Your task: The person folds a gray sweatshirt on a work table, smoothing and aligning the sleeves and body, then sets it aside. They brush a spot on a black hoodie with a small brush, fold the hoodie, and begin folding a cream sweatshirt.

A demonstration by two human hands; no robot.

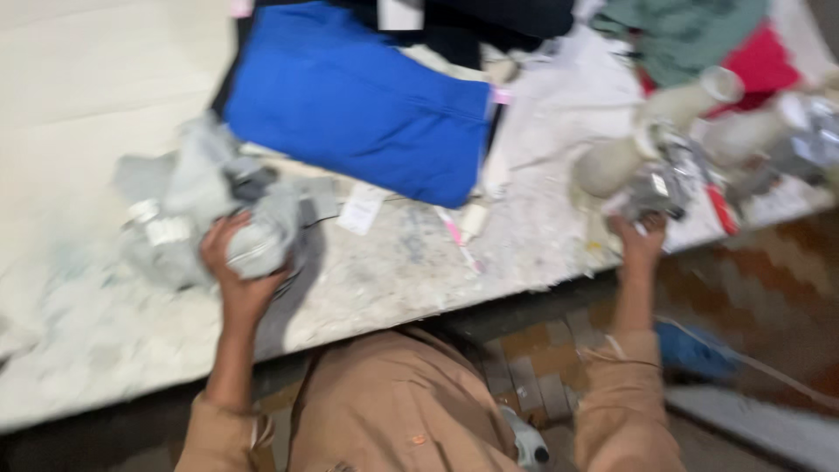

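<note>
My left hand (234,267) grips a bunched grey garment (197,214) lying on the worn white table (411,271). My right hand (641,238) reaches to the table's right part and holds a grey and silver bundle (657,185) beside cream-coloured thread cones (673,122). The picture is blurred by motion, so the exact grip on the bundle is hard to make out. A folded blue cloth (354,100) lies flat between my two hands, further back.
A white label (360,208) and a pink pen-like stick (456,234) lie near the blue cloth. Green (682,31) and red (765,61) fabrics pile up at the back right. Dark cloth (489,17) lies at the back. A brick floor (752,280) shows below the table's edge.
</note>
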